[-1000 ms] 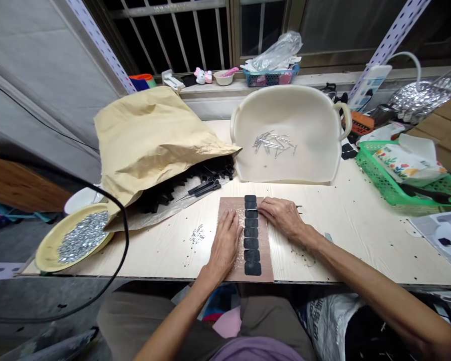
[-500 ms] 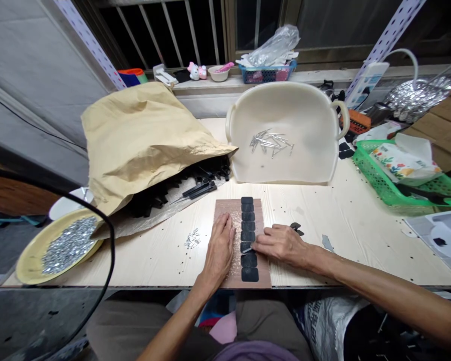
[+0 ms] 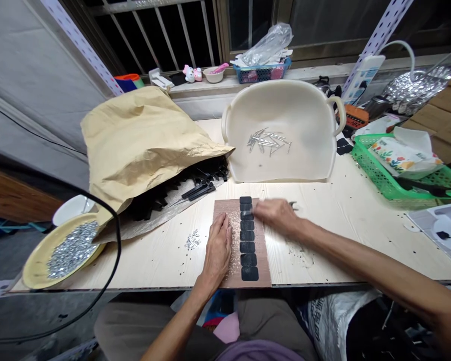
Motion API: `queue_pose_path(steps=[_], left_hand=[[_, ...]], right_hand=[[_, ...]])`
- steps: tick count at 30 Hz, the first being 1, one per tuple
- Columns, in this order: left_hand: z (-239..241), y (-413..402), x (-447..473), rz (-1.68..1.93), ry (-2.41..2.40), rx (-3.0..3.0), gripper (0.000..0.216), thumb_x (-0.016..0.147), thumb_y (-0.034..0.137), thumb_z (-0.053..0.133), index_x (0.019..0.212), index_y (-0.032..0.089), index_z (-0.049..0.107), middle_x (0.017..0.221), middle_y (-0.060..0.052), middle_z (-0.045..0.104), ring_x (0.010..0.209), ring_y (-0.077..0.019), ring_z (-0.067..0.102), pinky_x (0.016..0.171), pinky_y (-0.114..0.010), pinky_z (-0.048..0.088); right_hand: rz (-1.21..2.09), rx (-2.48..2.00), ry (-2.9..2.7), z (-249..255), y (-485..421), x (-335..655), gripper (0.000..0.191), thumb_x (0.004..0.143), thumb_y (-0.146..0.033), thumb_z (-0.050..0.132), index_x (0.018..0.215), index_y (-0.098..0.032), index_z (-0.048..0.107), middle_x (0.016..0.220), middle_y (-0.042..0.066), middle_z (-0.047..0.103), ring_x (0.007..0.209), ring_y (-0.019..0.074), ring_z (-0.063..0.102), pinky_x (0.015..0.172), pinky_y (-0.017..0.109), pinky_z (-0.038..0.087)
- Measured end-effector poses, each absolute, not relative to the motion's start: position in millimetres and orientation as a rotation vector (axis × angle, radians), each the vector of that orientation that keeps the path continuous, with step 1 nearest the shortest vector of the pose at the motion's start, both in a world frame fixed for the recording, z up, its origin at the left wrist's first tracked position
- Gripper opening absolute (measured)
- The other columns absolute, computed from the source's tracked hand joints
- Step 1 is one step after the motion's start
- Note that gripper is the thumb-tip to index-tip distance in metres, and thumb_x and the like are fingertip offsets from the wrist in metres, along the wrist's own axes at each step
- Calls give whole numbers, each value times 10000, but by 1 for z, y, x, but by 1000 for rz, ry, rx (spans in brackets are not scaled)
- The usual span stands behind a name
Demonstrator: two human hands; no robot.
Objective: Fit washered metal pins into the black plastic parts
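Wears grey-brown trousers point(image 3: 265, 313), seen just below the front edge of the table point(image 3: 376, 220), plain, matte and loosely cut, softly creased over the thighs. Shows also, lower than that table edge, a rounded strip of purple cloth point(image 3: 261, 352), plain and smooth, perhaps the front of a top, though cropped too short to be sure. Has a bare, slender left forearm point(image 3: 180, 311), crossing the table's front edge, and a long, lean right forearm point(image 3: 361, 260), bare as well, over the table's right part. Ends in an ungloved left hand point(image 3: 218, 245) above the table, narrow, with slim fingers, and a blurred right hand point(image 3: 276, 214), likewise above the table.
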State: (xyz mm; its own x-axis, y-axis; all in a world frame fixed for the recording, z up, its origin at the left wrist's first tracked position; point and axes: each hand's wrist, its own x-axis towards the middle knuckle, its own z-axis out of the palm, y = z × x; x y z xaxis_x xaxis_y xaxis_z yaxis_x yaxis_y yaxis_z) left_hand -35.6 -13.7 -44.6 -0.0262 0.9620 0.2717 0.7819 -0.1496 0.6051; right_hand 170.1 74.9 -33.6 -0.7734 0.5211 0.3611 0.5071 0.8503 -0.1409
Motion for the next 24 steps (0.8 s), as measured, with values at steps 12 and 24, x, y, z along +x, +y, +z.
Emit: queue_pose_path(steps=[12, 24], left_hand=[[-45, -14, -36, 949, 1843, 2010, 384, 951, 267, 329, 1280, 140, 481, 1333, -137, 479, 1259, -225, 412, 1059, -469, 366], [-45, -14, -36, 943, 1865, 2016, 383, 951, 273, 329, 1274, 139, 485, 1324, -137, 486, 1255, -228, 418, 1056, -460, 371]], right_hand=[[-18, -546, -2813, -30, 81, 169, 304, 969, -138, 313, 923, -183, 610, 693, -9, 569, 592, 88, 452, 508, 234, 328], [28, -679, -2725, -39, 80, 170, 298, 974, -188, 326, 929, -198, 620, 661, -18, 547, 555, 76, 438, 485, 221, 311]])
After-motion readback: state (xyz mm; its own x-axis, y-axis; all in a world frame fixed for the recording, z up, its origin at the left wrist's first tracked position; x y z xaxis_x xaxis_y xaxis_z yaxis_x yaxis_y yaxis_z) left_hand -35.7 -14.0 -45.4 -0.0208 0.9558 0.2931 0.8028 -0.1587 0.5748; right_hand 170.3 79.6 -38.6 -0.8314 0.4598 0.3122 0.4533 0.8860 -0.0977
